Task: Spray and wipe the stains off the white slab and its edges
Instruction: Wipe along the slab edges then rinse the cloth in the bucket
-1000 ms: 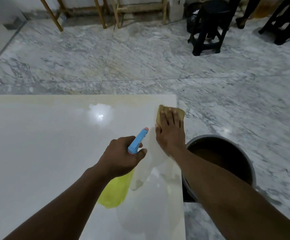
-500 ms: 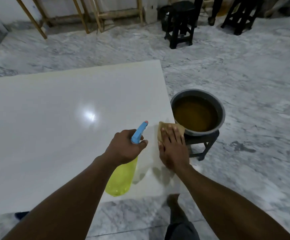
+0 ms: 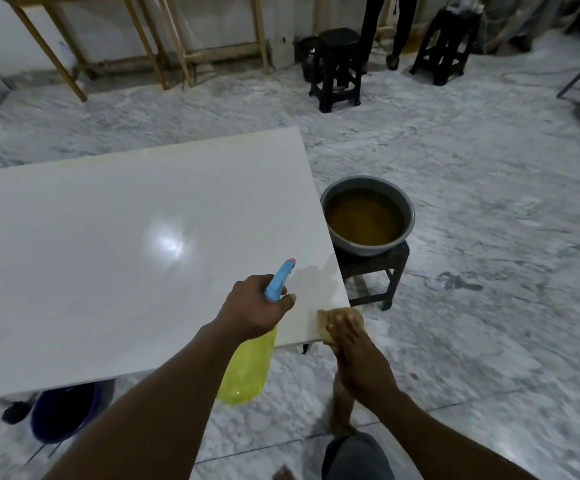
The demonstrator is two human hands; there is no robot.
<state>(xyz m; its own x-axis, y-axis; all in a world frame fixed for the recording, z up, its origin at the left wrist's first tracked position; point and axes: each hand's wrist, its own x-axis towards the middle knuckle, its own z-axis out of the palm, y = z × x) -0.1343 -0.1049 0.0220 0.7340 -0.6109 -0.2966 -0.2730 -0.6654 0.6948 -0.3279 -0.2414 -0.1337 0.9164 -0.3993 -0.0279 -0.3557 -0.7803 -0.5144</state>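
Note:
The white slab (image 3: 108, 258) lies flat and fills the left half of the view, glossy with a light glare in its middle. My left hand (image 3: 255, 306) grips the neck of a yellow spray bottle (image 3: 247, 368) with a blue nozzle that points away over the slab. A tan sponge (image 3: 338, 322) sits on the slab's near right corner. My right hand (image 3: 354, 351) rests on it, fingers laid over it; whether they curl round it is unclear.
A grey metal basin (image 3: 404, 209) of brown water stands on a black stool (image 3: 382, 271) just right of the slab. A dark blue bucket (image 3: 63, 414) sits under the slab's near edge. Black stools (image 3: 338, 71) and wooden frames (image 3: 150, 43) line the far wall. My knee (image 3: 354, 459) shows below.
My right hand has slid the sponge back along the slab's right edge to the near corner. The view has pulled back and up. My left hand keeps its grip on the bottle.

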